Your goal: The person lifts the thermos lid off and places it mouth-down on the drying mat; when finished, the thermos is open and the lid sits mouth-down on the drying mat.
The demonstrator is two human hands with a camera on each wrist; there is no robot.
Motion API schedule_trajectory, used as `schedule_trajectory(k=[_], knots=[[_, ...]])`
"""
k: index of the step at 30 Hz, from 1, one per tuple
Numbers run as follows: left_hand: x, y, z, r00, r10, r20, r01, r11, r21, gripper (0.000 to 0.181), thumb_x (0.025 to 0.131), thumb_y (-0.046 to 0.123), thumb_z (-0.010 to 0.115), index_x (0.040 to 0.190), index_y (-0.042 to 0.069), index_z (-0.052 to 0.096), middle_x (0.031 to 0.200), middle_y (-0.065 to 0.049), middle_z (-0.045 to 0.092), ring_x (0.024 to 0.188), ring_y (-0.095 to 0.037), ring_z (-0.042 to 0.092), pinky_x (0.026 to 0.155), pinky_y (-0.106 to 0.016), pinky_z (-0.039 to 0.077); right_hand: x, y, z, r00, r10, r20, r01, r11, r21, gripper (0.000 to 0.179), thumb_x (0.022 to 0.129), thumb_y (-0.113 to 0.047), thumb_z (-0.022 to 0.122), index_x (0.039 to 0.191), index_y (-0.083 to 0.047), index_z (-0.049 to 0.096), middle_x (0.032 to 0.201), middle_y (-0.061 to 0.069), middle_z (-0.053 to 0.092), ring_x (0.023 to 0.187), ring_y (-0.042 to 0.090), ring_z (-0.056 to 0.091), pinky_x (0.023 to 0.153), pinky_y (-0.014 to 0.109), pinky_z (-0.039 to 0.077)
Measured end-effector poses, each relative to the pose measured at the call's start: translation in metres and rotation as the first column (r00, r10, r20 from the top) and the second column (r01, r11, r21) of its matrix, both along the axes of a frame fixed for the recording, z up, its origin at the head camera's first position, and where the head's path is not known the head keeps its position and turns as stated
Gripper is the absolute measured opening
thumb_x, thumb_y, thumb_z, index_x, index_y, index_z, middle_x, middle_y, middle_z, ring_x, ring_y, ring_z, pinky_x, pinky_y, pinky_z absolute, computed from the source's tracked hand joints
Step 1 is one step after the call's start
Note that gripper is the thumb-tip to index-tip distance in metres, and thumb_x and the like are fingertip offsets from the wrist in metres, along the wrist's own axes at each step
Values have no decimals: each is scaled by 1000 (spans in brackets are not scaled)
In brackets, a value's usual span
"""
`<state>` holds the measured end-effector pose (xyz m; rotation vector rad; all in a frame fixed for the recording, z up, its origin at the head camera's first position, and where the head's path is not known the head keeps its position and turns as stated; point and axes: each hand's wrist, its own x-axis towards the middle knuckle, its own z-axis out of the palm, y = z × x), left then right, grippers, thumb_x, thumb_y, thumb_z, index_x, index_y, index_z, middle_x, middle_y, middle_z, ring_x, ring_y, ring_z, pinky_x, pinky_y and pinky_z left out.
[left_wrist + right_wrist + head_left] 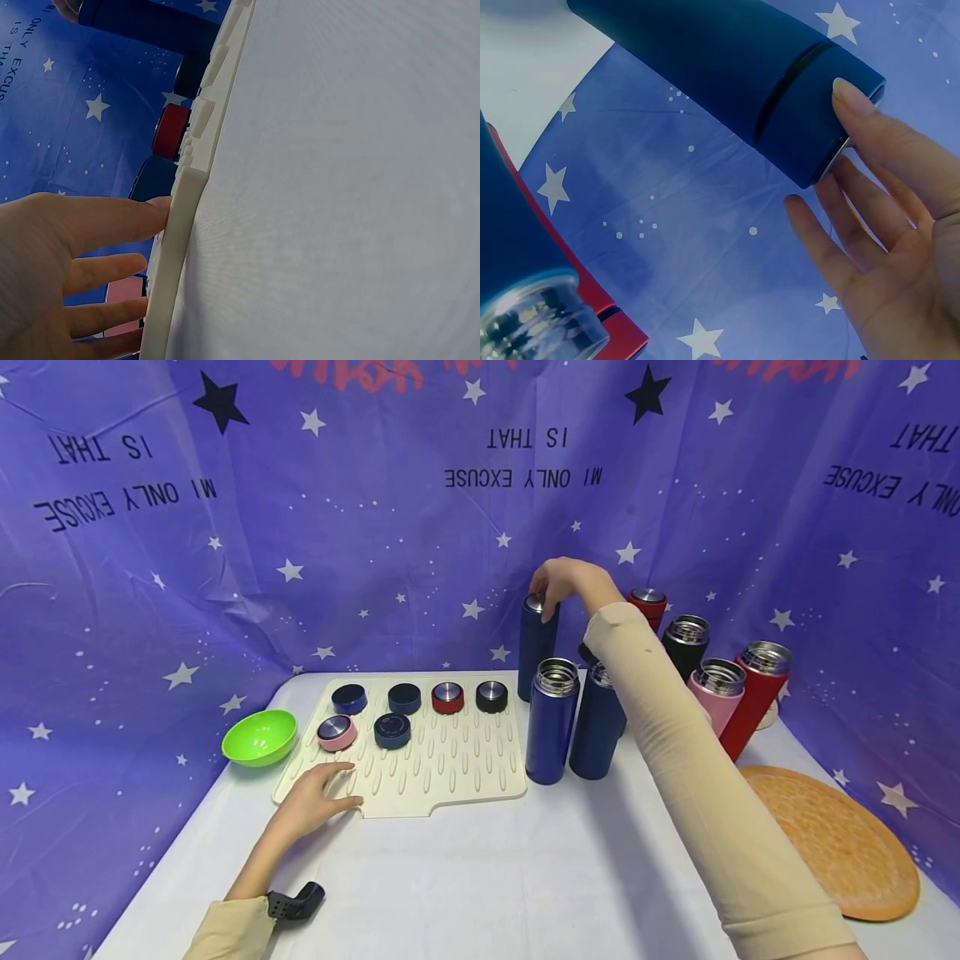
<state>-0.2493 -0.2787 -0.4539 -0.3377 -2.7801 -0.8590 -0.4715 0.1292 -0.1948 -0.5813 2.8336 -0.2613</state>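
At the back of the table my right hand (558, 583) is at the lid (802, 124) of a dark blue thermos (536, 652). In the right wrist view my thumb lies on the lid's side, with some fingers passing behind its end. The lid sits on the upright bottle. My left hand (311, 802) hovers at the front left edge of a cream ridged tray (465, 777), fingers loosely spread and holding nothing. Nearest to it are a pink lid (337, 732) and a dark blue lid (392, 731). Behind them stand a blue lid (349, 699), a navy lid (404, 698), a red lid (447, 697) and a black lid (492, 697).
Lidless bottles stand right of the tray: a blue one (551, 727), a dark blue one (592, 735), a black one (684, 647), a pink one (717, 693) and a red one (753, 702). A lidded red thermos (647, 608), green bowl (260, 739) and round orange-brown mat (832, 843) also show.
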Motion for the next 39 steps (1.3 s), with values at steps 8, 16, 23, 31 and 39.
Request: schedule_trajectory(k=[8,16,23,31,39], knots=[[0,0,1,1000,3,1,-3,1000,3,59,77,24,81,123,-5,59,124,-29,57,119,-49,48,101,-61,36,-6,-3,-3,1000,-20,14,19,997,69,68,76,-17,83,136,-3,51,135,15,52,124,30,47,107,48,37],[-1,0,-1,1000,4,5,-4,1000,5,58,77,23,81,123,-5,59,124,-29,57,118,-49,48,101,-61,36,-6,-6,-8,1000,-15,-1,15,995,102,73,74,-22,85,136,-4,51,135,15,52,123,31,47,107,49,37],[0,2,-2,1000,0,7,0,1000,8,58,77,22,81,123,-6,59,124,-29,57,118,-49,48,101,-60,37,-5,1,-9,998,15,-55,-8,992,123,63,73,-25,85,126,-4,60,124,14,58,112,28,54,101,45,44],[-1,0,-2,1000,12,8,-12,1000,4,58,77,23,81,124,-5,59,124,-28,57,119,-49,47,102,-60,36,0,7,0,997,7,-81,-5,999,34,65,76,-35,80,127,0,60,125,17,59,105,29,59,91,41,51],[-1,-2,-2,1000,3,-6,-3,1000,7,57,77,23,81,123,-5,59,124,-28,57,118,-49,48,101,-60,36,14,8,21,987,33,-160,-35,999,-8,66,79,-38,76,129,2,58,129,18,58,114,30,53,100,45,43]])
